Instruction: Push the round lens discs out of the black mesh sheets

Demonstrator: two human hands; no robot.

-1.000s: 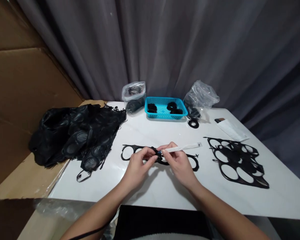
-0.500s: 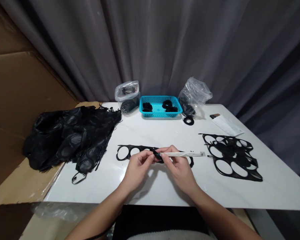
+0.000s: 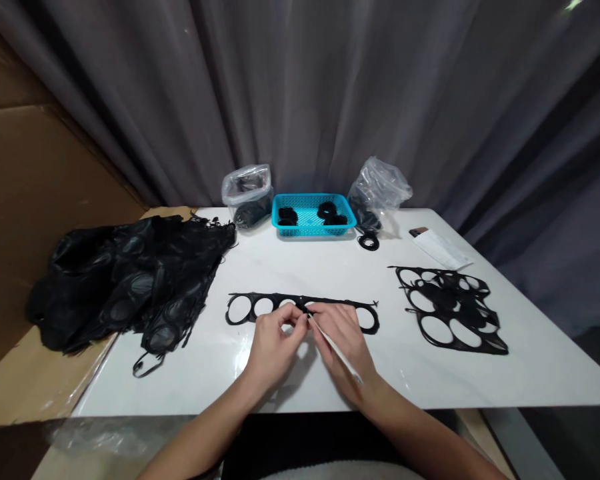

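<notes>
In front of me my left hand is closed, thumb and forefinger pinching a small black piece that the fingers mostly hide. My right hand meets it, fingers bent around a slim whitish stick-like tool. The tool's near end slants down toward the right wrist; its tip lies at the black piece. Just behind both hands, a black strip with a row of round holes lies flat on the white table, partly covered by the fingers.
A heap of black perforated sheets covers the left. More cut-out black sheets lie right. Behind are a bag-lined tub, a blue basket holding black rings, a clear bag, a black ring bundle and a white packet.
The tool has swung from pointing right to slanting down toward my right wrist. My fingers have closed over more of the black piece. The whole view has shifted slightly.
</notes>
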